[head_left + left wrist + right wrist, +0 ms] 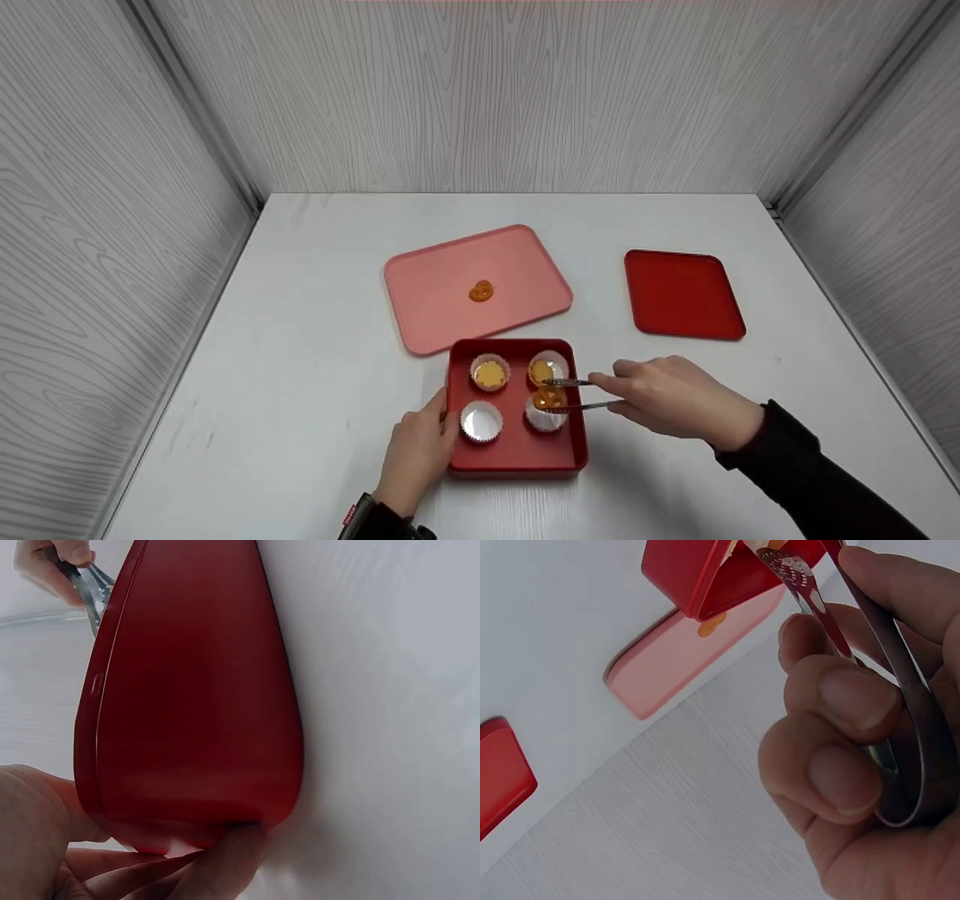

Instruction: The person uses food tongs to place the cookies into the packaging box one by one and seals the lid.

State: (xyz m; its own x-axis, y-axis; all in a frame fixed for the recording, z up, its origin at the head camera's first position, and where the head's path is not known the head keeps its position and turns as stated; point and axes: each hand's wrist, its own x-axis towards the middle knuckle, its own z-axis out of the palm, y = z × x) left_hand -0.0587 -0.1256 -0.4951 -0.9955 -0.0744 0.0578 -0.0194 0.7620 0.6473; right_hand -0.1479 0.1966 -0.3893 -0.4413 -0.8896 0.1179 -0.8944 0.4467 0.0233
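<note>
My left hand grips the left wall of a red box, its thumb by the rim in the left wrist view. Metal tongs are held in my right hand, their arms reaching over the box's right wall. Between the tong tips is a small orange-brown piece, over the front right paper cup. A yellow piece lies in the back left cup, and another yellow piece in the back right cup, partly behind the tongs. The front left paper cup shows its white inside.
A pink tray lies behind the box with an orange-brown, roughly heart-shaped piece on it. Farther right is a flat red tray. Wood-grain panels enclose the white table at the back and sides.
</note>
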